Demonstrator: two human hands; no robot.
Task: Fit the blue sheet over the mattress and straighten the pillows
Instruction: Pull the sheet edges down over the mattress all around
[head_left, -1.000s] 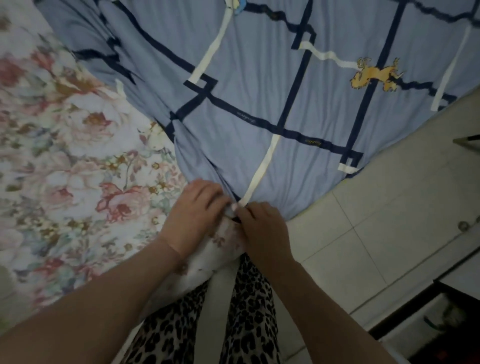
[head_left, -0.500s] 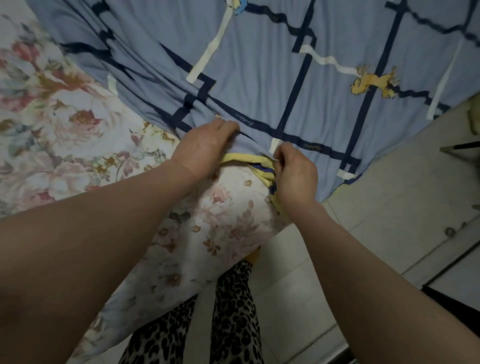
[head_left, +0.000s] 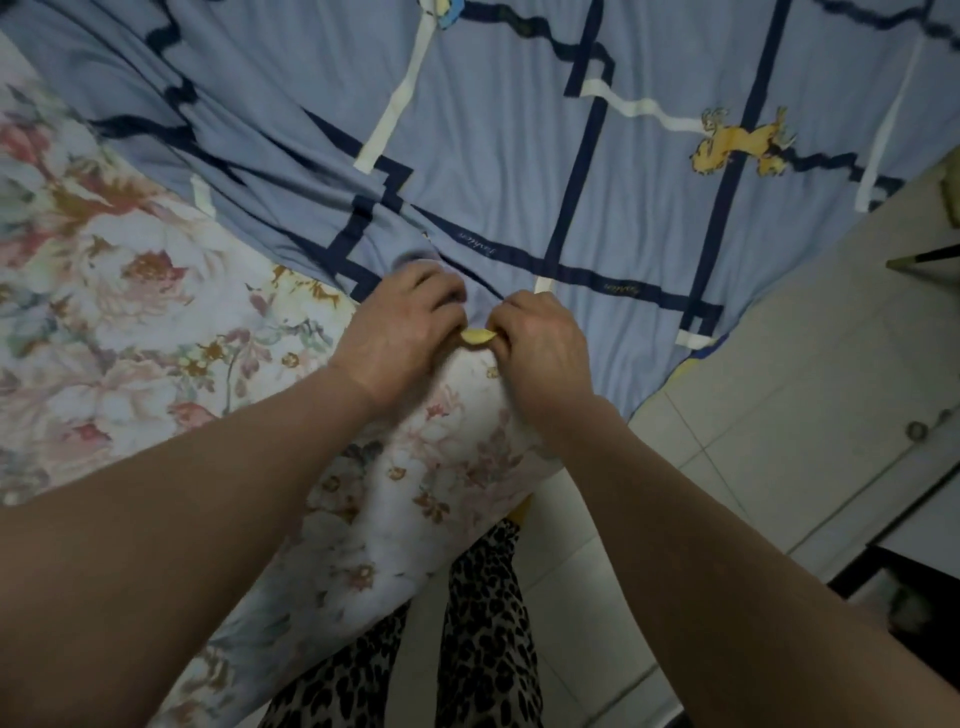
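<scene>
With our left hand and right hand pinching the sheet hem bunched between our fingers at the mattress corner, we risk it slipping back off if the stretched cloth beyond our fingers pulls free.

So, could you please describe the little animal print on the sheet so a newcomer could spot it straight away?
Start from the blue sheet spread over the floral mattress, and follow it to the upper right, towards the tiled floor. There, where a white band meets a navy stripe, sits the yellow animal print, the only golden, full-bodied figure among straight lines.
</scene>
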